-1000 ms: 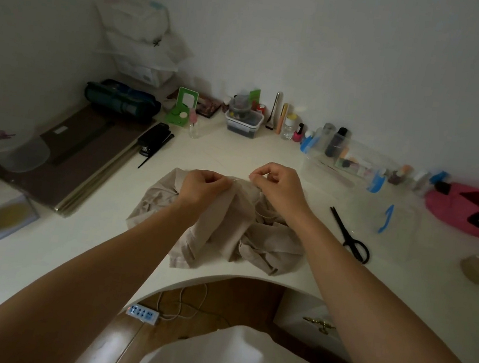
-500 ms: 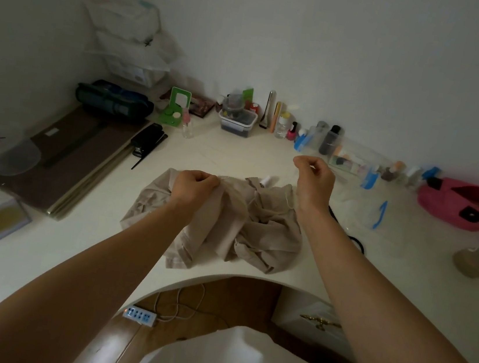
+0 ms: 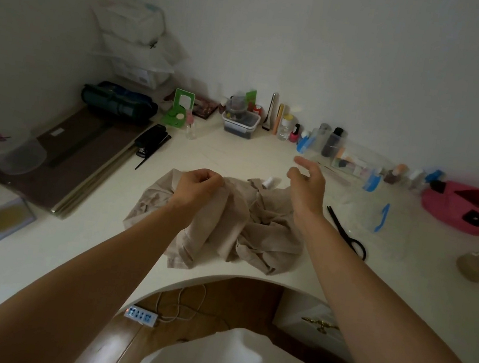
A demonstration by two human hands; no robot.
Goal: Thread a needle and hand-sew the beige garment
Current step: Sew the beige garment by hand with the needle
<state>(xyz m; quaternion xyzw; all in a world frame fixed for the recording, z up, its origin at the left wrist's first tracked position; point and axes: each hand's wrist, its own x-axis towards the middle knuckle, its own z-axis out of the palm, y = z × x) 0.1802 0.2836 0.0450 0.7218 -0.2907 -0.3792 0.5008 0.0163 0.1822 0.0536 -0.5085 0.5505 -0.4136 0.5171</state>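
The beige garment lies crumpled on the white desk near its curved front edge. My left hand has its fingers curled, pinching a raised fold at the garment's upper left. Lifted above the garment's right side, my right hand is blurred, with thumb and fingers spread apart. I cannot make out a needle or thread in it. A small white thread spool lies just behind the garment, between my two hands.
Black scissors lie right of my right forearm, with a blue clip beyond them. Bottles and a small box line the wall. A pink pouch sits far right, dark boards and a black stapler to the left.
My right hand left the garment, rose up and to the right as a fist, then spread its fingers. My left hand kept its pinch on the fold.
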